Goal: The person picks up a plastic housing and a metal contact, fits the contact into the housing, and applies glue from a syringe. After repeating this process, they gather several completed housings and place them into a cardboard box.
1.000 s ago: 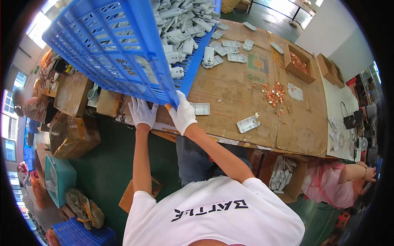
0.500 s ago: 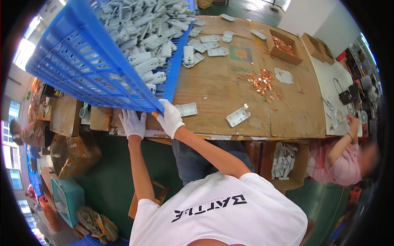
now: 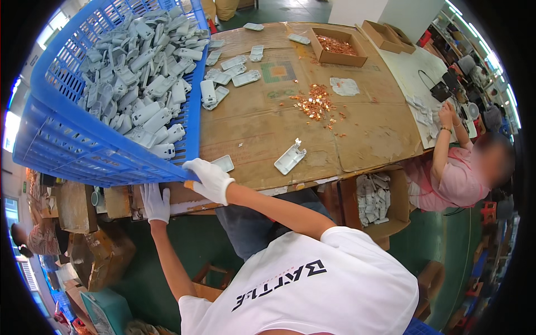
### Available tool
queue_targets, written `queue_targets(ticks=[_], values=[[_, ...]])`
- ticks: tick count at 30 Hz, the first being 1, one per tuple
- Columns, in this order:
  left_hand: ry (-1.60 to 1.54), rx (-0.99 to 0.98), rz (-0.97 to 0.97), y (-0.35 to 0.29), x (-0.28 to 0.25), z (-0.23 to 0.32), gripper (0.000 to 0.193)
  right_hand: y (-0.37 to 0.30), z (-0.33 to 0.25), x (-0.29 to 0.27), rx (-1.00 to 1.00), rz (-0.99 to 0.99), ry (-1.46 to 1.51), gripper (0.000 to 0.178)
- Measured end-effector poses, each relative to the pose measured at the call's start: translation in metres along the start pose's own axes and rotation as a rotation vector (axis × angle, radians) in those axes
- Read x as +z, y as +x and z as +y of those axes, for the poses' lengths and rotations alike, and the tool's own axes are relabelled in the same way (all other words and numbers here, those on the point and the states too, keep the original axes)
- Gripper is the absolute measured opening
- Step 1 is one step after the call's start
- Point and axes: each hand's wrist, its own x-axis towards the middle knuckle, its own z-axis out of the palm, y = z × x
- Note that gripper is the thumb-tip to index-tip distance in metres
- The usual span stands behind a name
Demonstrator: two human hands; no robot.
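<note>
A large blue plastic crate, heaped with light grey plastic housings, stands at the left of the cardboard-covered table. My right hand, in a white glove, is closed round the crate's near right corner. Beside it on the left, my gloved left hand has its fingers stretched out, their tips against the lower part of the crate's near wall by the table edge. One loose grey housing lies just beyond my right hand. Another housing with a small piece at its end lies farther right.
Several grey housings lie right of the crate. Copper-coloured pieces are scattered mid-table, near a cardboard tray of more. Below the table edge stands a box of light parts. A co-worker in pink sits at the right.
The view has shifted, so the table and crate appear farther left. The crate's near wall looks less tilted, and more of its inside shows. Both hands stay at the crate.
</note>
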Motion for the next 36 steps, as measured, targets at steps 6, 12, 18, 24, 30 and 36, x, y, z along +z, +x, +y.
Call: queue_targets(ticks=[6,12,18,24,30,36], values=[[0.017,0.146,-0.017,0.002,-0.002,-0.011,0.043,-0.03,0.014,-0.093,0.164,0.088,-0.12,0.029],[0.006,0.012,-0.03,-0.01,0.016,-0.014,0.044,-0.073,0.081,-0.209,0.098,0.327,-0.77,0.03],[-0.113,-0.026,0.018,-0.014,0.028,-0.018,0.043,-0.104,0.116,-0.288,0.266,0.384,-1.047,0.03],[0.116,0.0,-0.068,-0.014,0.007,0.003,0.045,-0.1,0.129,-0.297,0.238,0.347,-1.05,0.022],[0.124,-0.008,-0.004,-0.019,0.008,0.019,0.032,-0.093,0.141,-0.309,0.252,0.249,-1.092,0.015],[0.062,0.26,0.097,-0.015,0.0,0.033,0.026,-0.076,0.126,-0.325,0.338,-0.013,-1.053,0.012]])
